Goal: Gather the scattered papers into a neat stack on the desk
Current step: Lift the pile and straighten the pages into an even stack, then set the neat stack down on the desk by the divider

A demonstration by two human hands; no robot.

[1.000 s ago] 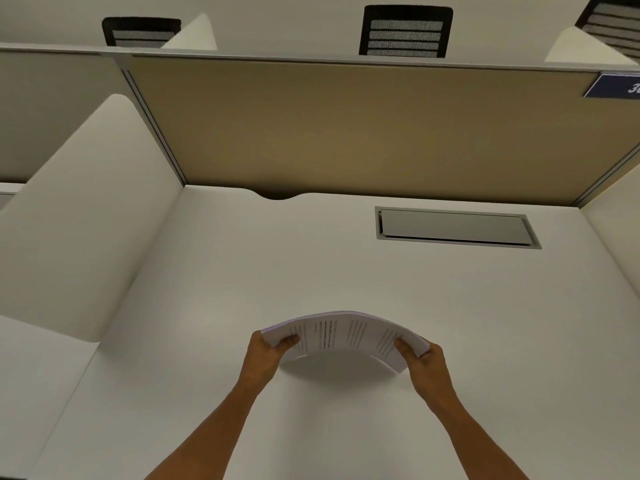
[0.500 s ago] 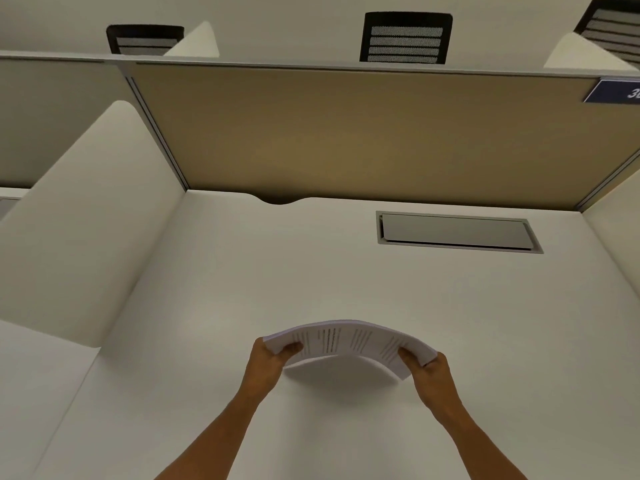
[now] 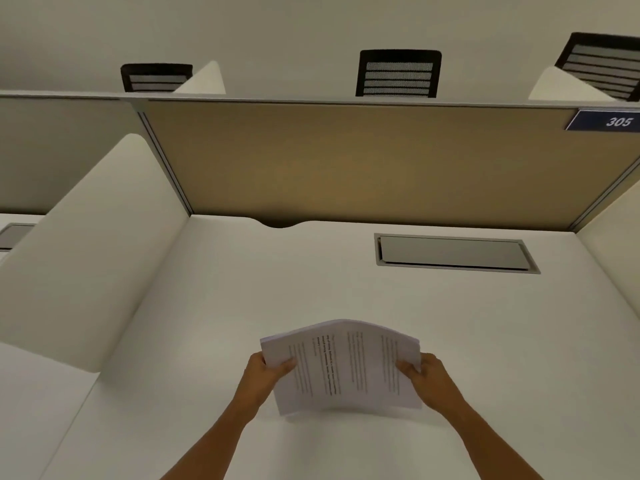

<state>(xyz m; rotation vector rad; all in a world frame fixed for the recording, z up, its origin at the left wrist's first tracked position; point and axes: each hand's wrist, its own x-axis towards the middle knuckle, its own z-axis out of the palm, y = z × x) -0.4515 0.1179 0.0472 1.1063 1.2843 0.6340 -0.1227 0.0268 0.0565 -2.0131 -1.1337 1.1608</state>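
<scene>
Holding papers [image 3: 346, 368] above our desk [image 3: 214, 306], bowed upward in the middle | left hand [image 3: 266, 374] clamped on left edge, thumb on top | right hand [image 3: 427, 375] clamped on right edge | closed hatch [image 3: 453, 252] set into desk behind.

papers [image 3: 341, 368]: thin white printed paper, matt | desk [image 3: 242, 306]: smooth matt off-white laminate | back panel [image 3: 346, 168]: tan, looks like woven cloth, matt | cable hatch [image 3: 453, 252]: grey brushed metal, faint sheen | chair backs [image 3: 398, 74]: black mesh, probably plastic-framed
</scene>
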